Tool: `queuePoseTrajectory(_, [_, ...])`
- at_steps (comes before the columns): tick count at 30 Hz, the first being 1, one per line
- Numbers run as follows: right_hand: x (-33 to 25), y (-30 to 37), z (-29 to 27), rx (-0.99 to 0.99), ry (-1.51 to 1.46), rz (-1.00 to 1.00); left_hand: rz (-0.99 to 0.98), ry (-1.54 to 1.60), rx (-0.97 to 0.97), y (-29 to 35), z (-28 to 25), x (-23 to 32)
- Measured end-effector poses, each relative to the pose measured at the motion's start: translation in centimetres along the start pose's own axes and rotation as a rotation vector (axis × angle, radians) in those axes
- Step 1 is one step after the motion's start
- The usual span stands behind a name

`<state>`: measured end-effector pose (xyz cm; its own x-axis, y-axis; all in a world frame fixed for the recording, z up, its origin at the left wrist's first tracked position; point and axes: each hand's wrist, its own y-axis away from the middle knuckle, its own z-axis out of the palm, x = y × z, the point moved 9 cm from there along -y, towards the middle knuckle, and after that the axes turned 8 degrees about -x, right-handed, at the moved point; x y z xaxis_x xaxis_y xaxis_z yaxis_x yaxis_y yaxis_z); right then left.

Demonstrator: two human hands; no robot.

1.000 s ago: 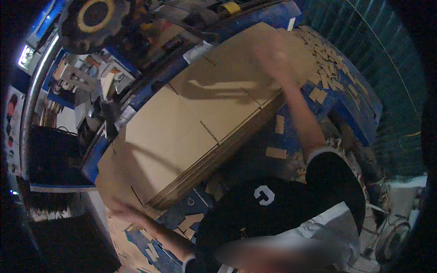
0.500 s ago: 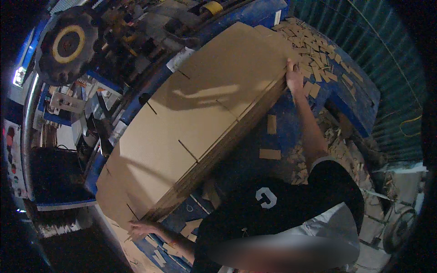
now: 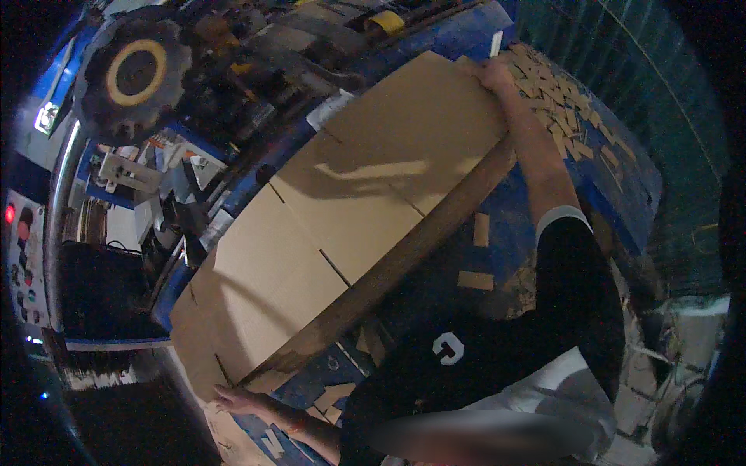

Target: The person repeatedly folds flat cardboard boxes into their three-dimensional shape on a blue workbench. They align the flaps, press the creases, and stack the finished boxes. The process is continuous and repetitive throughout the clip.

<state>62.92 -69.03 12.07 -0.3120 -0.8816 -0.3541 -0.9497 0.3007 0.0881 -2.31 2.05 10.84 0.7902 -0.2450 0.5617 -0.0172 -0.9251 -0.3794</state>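
Observation:
A long stack of flat cardboard sheets (image 3: 311, 225) with short dark slots lies slantwise in front of me, from lower left to upper right. At its far right end my right hand (image 3: 491, 75) lies against the short edge, fingers stretched along the corner. Down at the near left corner, my left hand (image 3: 239, 401) touches the stack's end with its fingers extended. Neither hand has lifted a sheet. The stack's near side (image 3: 388, 268) shows many layered edges in shadow.
Left and behind stands a machine with a dark scalloped handwheel (image 3: 136, 74). A control panel (image 3: 27, 260) with buttons is at the far left. Small cardboard offcuts (image 3: 556, 97) litter the blue table (image 3: 633, 175); two scraps (image 3: 475, 279) lie nearer. Corrugated sheeting (image 3: 660, 93) stands at right.
My right hand has moved from the near side of the far corner round to the short end. The upper sheets' near edges look more even. A red light shows on the panel.

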Motion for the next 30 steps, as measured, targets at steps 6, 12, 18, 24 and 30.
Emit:
queuePoseTrajectory(6, [3.6,-4.3,-0.5,0.262,-0.137,0.016,0.183,0.368,-0.060,0.1,-3.8,6.1])
queuePoseTrajectory(12, [14.9,-3.9,-5.3,0.409,-0.323,0.168,0.136,0.823,-0.262,-4.2,-1.1,4.5])
queuePoseTrajectory(18, [14.3,5.3,-2.3,0.162,-1.377,-0.004,-0.335,1.513,-0.687,-8.7,5.0,3.6])
queuePoseTrajectory(24, [-0.7,14.0,-4.0,0.217,-1.558,-0.355,-0.220,1.271,-0.684,-8.4,5.3,2.9])
queuePoseTrajectory(30, [-10.8,32.0,-6.7,0.200,-0.678,-0.673,0.120,0.704,-0.474,0.5,-1.2,6.1])
